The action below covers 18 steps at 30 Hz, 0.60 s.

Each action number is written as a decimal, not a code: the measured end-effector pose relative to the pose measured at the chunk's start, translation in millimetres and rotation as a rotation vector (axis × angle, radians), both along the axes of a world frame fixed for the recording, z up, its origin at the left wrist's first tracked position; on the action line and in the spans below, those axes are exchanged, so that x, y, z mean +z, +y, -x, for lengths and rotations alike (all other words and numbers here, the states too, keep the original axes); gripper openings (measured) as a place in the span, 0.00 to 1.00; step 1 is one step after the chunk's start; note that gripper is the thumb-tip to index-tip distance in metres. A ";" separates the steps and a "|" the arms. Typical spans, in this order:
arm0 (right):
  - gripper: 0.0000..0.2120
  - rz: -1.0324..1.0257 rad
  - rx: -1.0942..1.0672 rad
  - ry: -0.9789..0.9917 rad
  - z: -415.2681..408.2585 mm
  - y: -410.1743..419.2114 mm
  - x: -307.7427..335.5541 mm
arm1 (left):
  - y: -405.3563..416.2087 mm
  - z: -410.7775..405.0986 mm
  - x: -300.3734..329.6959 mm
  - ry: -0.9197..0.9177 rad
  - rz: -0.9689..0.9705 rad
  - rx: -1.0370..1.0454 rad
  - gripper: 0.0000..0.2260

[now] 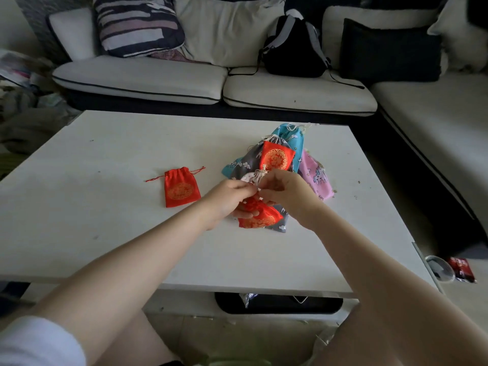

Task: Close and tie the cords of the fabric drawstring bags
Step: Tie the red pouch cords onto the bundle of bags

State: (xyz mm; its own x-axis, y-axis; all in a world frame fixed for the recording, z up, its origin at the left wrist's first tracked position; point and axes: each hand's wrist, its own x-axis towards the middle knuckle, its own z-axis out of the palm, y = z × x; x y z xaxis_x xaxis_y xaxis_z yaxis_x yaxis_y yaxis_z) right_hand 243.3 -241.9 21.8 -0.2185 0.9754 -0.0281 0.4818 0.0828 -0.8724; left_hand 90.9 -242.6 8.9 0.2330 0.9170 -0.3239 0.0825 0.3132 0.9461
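My left hand (232,192) and right hand (286,190) meet over the pile, each grip pinched on the cord of a small white bag (250,177), its neck gathered. Under my hands: a red bag (260,219) on grey fabric. Just beyond: red, grey, blue and pink bags heaped (290,151). Left of the grip, apart, a closed red pouch (181,188) lies flat. White table (105,154); sofa (163,77) beyond with a black backpack (293,51).
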 end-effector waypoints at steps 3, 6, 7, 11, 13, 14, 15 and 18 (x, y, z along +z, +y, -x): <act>0.07 -0.067 0.030 -0.107 -0.8 -0.6 -0.3 | 0.3 -0.7 -1.2 -0.032 0.021 0.025 0.08; 0.09 -0.162 0.049 -0.183 -0.1 0.2 2.5 | 1.4 -0.3 1.7 -0.033 -0.003 -0.004 0.08; 0.10 -0.192 0.041 -0.192 0.3 0.0 3.7 | 1.1 -0.9 2.8 -0.019 -0.019 -0.025 0.08; 0.10 -0.261 0.052 -0.251 2.1 0.2 6.2 | -0.8 -2.0 5.6 0.029 -0.062 -0.067 0.09; 0.09 -0.256 0.071 -0.282 3.3 1.3 7.2 | -1.3 -0.7 5.2 0.033 -0.058 -0.079 0.09; 0.09 -0.253 0.078 -0.307 3.4 1.8 7.1 | -1.6 -0.5 5.0 0.041 -0.052 -0.091 0.09; 0.09 -0.253 0.089 -0.337 3.6 2.4 7.3 | -1.6 0.0 4.9 0.057 -0.050 -0.108 0.08; 0.10 -0.273 0.119 -0.396 3.9 1.5 6.7 | -2.2 1.5 4.5 0.101 -0.069 -0.158 0.04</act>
State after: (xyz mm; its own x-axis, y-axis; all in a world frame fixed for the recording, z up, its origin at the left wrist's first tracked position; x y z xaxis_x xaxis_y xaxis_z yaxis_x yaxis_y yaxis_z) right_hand 239.3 -240.4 28.5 -0.3528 0.9278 0.1214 0.7453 0.3571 -0.5630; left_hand 89.4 -244.8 13.3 0.3450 0.8925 -0.2905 0.2214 0.2234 0.9493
